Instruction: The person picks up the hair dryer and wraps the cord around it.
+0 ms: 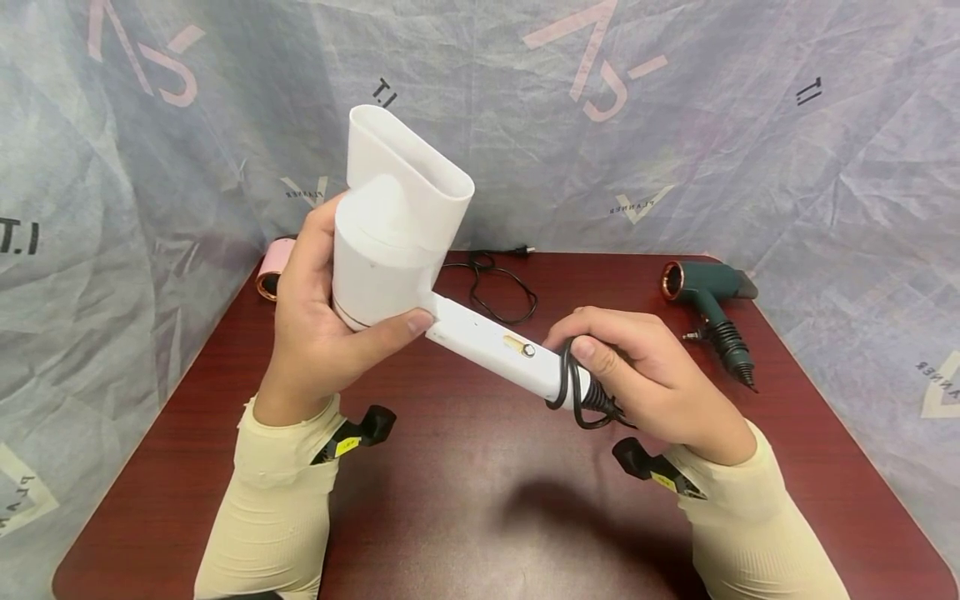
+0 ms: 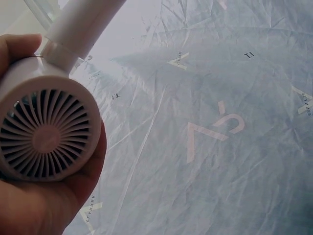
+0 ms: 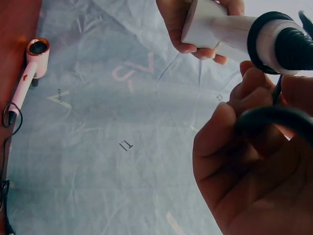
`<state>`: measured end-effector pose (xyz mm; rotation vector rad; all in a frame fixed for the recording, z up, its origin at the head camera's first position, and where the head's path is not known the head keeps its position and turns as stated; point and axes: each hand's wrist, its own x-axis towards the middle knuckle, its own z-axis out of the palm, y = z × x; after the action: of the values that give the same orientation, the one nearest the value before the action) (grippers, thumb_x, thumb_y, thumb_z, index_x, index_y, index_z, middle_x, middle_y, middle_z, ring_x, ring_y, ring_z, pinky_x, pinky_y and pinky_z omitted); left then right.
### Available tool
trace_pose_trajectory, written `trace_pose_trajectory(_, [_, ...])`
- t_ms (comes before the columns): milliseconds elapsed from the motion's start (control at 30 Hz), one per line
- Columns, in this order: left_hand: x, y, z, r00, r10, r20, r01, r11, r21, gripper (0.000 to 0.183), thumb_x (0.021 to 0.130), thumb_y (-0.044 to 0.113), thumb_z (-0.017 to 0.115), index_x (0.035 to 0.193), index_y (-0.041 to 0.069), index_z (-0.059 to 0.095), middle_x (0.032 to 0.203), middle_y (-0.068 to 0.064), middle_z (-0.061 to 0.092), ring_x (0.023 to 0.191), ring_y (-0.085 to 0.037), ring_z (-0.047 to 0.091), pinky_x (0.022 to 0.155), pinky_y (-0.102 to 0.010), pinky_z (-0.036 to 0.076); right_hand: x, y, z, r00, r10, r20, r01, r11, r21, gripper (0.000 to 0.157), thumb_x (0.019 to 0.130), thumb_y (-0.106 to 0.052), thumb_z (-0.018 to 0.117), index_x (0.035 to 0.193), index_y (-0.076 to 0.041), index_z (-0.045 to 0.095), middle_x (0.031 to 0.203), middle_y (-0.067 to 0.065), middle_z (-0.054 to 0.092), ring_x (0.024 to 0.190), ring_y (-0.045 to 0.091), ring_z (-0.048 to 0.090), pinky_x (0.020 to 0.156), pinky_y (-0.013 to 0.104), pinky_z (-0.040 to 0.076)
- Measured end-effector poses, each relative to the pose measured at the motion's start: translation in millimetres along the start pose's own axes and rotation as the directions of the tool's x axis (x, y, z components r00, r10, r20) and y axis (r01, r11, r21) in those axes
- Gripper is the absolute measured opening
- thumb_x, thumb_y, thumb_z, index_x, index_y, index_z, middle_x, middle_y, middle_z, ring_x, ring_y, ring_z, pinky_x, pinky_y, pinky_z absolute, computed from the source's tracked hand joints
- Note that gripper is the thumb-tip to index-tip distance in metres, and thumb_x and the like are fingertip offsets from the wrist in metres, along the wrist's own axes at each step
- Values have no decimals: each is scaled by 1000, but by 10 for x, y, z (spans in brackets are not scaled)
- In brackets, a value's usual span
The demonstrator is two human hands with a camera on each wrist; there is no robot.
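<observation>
My left hand (image 1: 315, 317) grips a white hair dryer (image 1: 386, 267) round its barrel, thumb by the joint with the handle. The flat nozzle (image 1: 412, 158) points up and away, and the dryer is held above the table. In the left wrist view the slotted rear grille (image 2: 46, 139) faces the camera. A black power cord (image 1: 573, 387) is looped round the lower end of the handle. At that end my right hand (image 1: 652, 379) pinches the cord between thumb and fingers. The right wrist view shows a cord loop (image 3: 274, 117) crossing the curled fingers.
A dark green hair dryer (image 1: 716, 287), its cord wound round the handle, lies at the table's right. Back left is a pink hair dryer (image 1: 276, 265), partly behind my left hand. A loose black cord (image 1: 517, 300) lies along the back edge. Grey fabric (image 1: 480, 108) surrounds the dark red table (image 1: 442, 517).
</observation>
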<state>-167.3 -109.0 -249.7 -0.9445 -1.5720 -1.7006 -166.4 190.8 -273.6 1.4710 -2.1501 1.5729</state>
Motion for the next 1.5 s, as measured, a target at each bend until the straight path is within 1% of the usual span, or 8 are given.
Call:
trace_pose_trajectory(300, [-6, -29, 12, 1000, -12, -20, 12, 999, -30, 81, 62, -9, 79, 139, -5, 53, 121, -17, 65, 103, -35, 61, 85, -38, 53, -15, 59, -5, 1000, 14, 10, -14, 1000, -15, 34, 103, 11, 43, 112, -11, 67, 79, -3, 67, 51, 6, 57, 44, 22, 48])
trace_pose_trajectory(500, [-7, -35, 24, 999, -30, -41, 27, 997, -69, 78, 62, -10, 77, 136, -2, 54, 117, -18, 66, 98, -35, 63, 82, -38, 53, -6, 57, -3, 1000, 17, -3, -17, 997, -78, 35, 104, 9, 42, 114, -13, 67, 81, -5, 67, 62, 8, 57, 52, 23, 48])
trace_pose_trajectory(733, [-7, -54, 39, 998, -9, -70, 3, 997, -81, 76, 64, -8, 76, 136, -3, 53, 118, -19, 66, 97, -36, 63, 83, -39, 54, -2, 61, 29, 999, 45, -2, -45, 998, -44, 34, 106, 5, 38, 116, -12, 66, 84, -2, 66, 75, 14, 61, 64, 29, 49])
trace_pose_trajectory(1033, [-4, -88, 44, 996, 6, -90, -13, 997, -71, 71, 69, 0, 80, 136, -3, 54, 119, -18, 65, 94, -35, 63, 82, -40, 54, -6, 62, 77, 998, 70, -4, -70, 996, 57, 31, 106, 2, 38, 115, -10, 65, 76, 2, 65, 57, 13, 62, 44, 28, 49])
trace_pose_trajectory(1133, [1, -93, 52, 994, 16, -105, -23, 998, -67, 70, 71, 3, 81, 136, -4, 54, 119, -18, 65, 96, -35, 63, 84, -40, 54, 5, 91, 89, 1000, 25, 6, -25, 997, 76, 23, 110, -23, 46, 114, -8, 64, 79, 4, 65, 56, 11, 61, 46, 28, 48])
trace_pose_trajectory(1267, [17, -78, 76, 989, 41, -143, -50, 997, -54, 68, 73, 7, 81, 134, -5, 53, 116, -19, 64, 92, -37, 66, 84, -41, 56, 16, 124, 120, 1000, -6, 22, 4, 997, 83, 44, 107, -47, 45, 110, -7, 63, 79, 3, 64, 54, 10, 60, 45, 29, 46])
trace_pose_trajectory(1400, [43, -43, 109, 980, 60, -189, -73, 995, -61, 66, 75, 14, 84, 131, -5, 54, 112, -20, 65, 87, -38, 68, 82, -42, 58, 9, 100, 165, 997, 75, 6, -76, 991, 106, 27, 112, -14, 40, 113, -9, 66, 73, 2, 61, 50, 11, 53, 41, 27, 41])
trace_pose_trajectory(1500, [51, -33, 120, 974, 68, -215, -81, 995, -50, 66, 75, 18, 86, 129, -6, 55, 109, -19, 66, 87, -37, 68, 82, -40, 56, 13, 55, 197, 991, 134, -20, -131, 987, 95, 30, 108, 3, 39, 114, -9, 66, 66, 2, 54, 48, 11, 45, 38, 26, 37])
